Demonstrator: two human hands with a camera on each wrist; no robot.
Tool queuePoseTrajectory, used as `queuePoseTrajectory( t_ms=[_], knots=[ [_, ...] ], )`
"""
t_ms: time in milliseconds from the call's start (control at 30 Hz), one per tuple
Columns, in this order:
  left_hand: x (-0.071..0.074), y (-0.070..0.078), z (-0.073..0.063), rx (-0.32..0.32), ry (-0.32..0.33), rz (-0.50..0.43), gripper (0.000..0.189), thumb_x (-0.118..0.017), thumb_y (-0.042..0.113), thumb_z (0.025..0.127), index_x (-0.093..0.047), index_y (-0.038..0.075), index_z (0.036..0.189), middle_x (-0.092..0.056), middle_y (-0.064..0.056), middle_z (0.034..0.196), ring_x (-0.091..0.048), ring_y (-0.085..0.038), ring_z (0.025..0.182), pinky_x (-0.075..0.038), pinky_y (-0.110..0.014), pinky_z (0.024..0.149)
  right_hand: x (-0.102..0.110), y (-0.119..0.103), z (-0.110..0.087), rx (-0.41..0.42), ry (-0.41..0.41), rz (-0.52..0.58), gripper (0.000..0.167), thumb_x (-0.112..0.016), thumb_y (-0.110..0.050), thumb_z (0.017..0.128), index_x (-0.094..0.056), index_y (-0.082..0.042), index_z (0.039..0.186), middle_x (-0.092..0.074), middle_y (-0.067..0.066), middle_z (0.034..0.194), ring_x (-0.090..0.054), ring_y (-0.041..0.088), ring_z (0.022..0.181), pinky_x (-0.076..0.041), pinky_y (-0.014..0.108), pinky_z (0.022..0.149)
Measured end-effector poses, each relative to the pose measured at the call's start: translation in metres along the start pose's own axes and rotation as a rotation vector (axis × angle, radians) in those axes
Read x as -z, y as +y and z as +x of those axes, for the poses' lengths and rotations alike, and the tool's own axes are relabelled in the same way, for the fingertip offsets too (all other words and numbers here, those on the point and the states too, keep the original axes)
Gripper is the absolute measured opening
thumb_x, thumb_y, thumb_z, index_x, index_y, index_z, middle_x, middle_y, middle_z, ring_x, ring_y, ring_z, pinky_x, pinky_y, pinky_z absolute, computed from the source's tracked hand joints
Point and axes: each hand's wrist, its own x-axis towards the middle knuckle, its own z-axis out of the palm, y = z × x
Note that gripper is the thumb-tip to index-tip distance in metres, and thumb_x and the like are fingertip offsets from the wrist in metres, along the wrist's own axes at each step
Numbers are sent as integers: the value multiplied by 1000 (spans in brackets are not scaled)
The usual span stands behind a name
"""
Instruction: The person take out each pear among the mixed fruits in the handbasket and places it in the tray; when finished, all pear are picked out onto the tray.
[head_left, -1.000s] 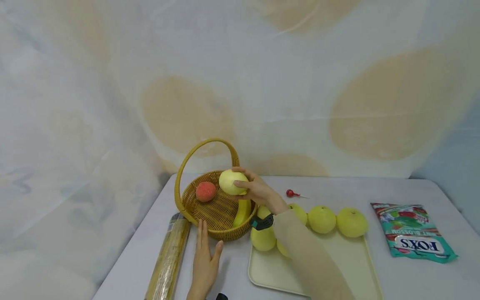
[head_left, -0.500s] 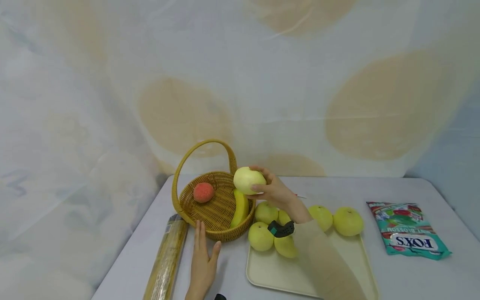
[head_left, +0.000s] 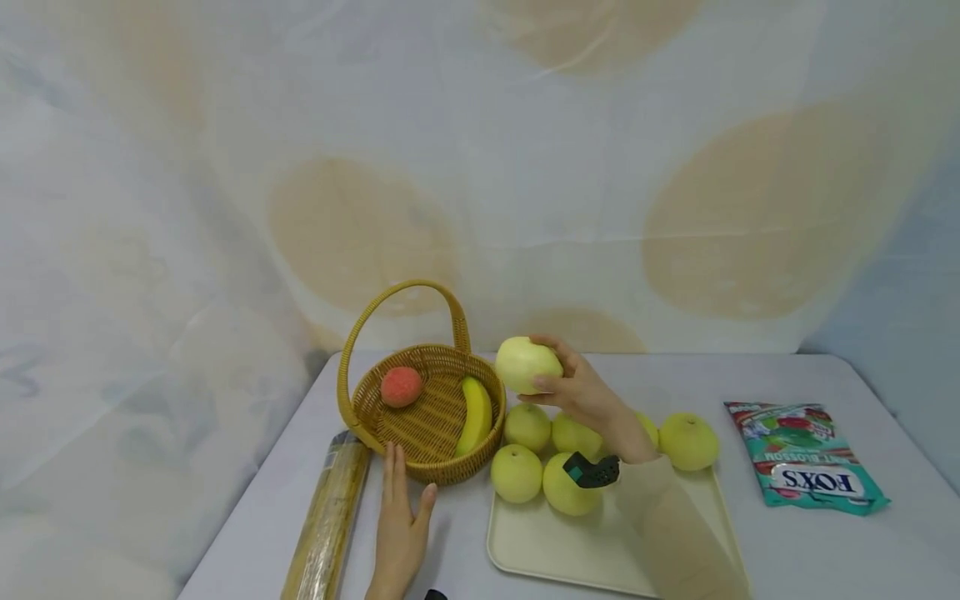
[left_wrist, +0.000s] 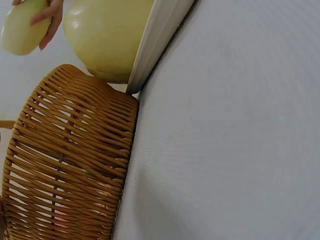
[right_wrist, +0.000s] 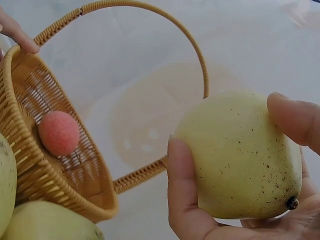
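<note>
My right hand (head_left: pixel 576 385) grips a pale yellow-green fruit (right_wrist: pixel 240 160), rounded, dark-specked, with a short dark stem. It is held up above the tray's far left corner, just right of the wicker basket (head_left: pixel 431 477). Thumb and fingers curve around its sides. My left hand (head_left: pixel 401 537) has straight fingers, their tips at the basket's near-left rim; the right wrist view also catches a bit of that hand (right_wrist: pixel 20 36) at the rim. Inside the basket are a round red fruit (head_left: pixel 401 387) on the left and a yellow banana (head_left: pixel 475 417) on the right.
A cream tray (head_left: pixel 558 557) holds several similar yellow-green fruits (head_left: pixel 516 473) along its far and left sides. A plastic-wrapped brown long pack (head_left: pixel 327 521) lies left of my left hand. At the right is a green FOX'S candy bag (head_left: pixel 806 458). A patterned cloth hangs behind.
My right hand has carried the yellow-green fruit rightward, from over the basket to above the tray's corner. The left hand stays at the rim. The view has shifted slightly.
</note>
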Motion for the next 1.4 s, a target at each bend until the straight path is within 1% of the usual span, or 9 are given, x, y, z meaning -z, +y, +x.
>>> queuePoseTrajectory(
  t_ms=[100,200,300,467,567,700,1000,1233,1400],
  knots=[
    [1,1,0,-3,-2,0,75,-55,29,99,-11,9,157,-7,-14,164,-18,-42,147,-24,-61,113,5,-2,-7,13,-3,-6,51,-56,0,95,-45,-34,131,-24,13,146,-53,23,115,-54,42,93],
    [2,1,0,-8,1,0,75,-55,28,99,-13,5,156,-7,-15,164,-18,-44,146,-24,-62,113,10,-3,-13,16,0,-13,52,-56,1,94,-45,-34,131,-22,13,146,-51,23,117,-54,41,93],
    [5,0,0,-4,0,8,75,-55,28,99,-12,4,156,-7,-16,164,-18,-45,146,-25,-63,112,13,-3,-17,21,8,-32,53,-54,2,94,-44,-35,131,-22,11,146,-50,23,118,-54,40,92],
    [4,-1,0,10,-3,12,75,-55,29,99,-12,5,156,-6,-17,163,-19,-45,146,-26,-63,112,19,0,-25,54,-5,-36,56,-50,6,94,-45,-35,132,-29,2,141,-50,20,118,-55,39,91],
    [4,-1,0,10,-4,9,75,-55,29,99,-13,4,156,-7,-18,163,-19,-45,145,-27,-63,111,22,0,-32,65,-18,-18,57,-51,6,93,-45,-34,133,-33,0,140,-51,19,118,-54,40,92],
    [4,-1,0,9,1,9,74,-55,29,99,-13,4,156,-7,-18,163,-20,-45,145,-27,-64,111,28,0,-42,76,-26,-14,57,-51,6,94,-42,-30,137,-35,-2,140,-52,17,118,-54,42,94],
    [2,-3,1,20,-7,-3,74,-54,31,100,-13,5,156,-6,-15,164,-19,-44,146,-28,-63,110,42,2,-69,125,-42,0,60,-43,10,96,-37,-26,144,-34,-2,140,-51,14,121,-52,41,97],
    [1,-1,1,13,-5,-7,74,-55,29,99,-14,5,156,-6,-14,164,-20,-44,146,-28,-64,110,53,-3,-96,84,-27,-96,60,-41,8,97,-34,-25,146,-37,-7,140,-52,12,119,-54,37,94],
    [1,0,1,5,1,-6,74,-55,29,99,-14,4,156,-7,-15,164,-21,-45,145,-28,-64,110,60,-4,-115,66,-43,-174,60,-42,7,97,-32,-21,149,-36,-10,143,-52,10,118,-55,38,92]
  ],
)
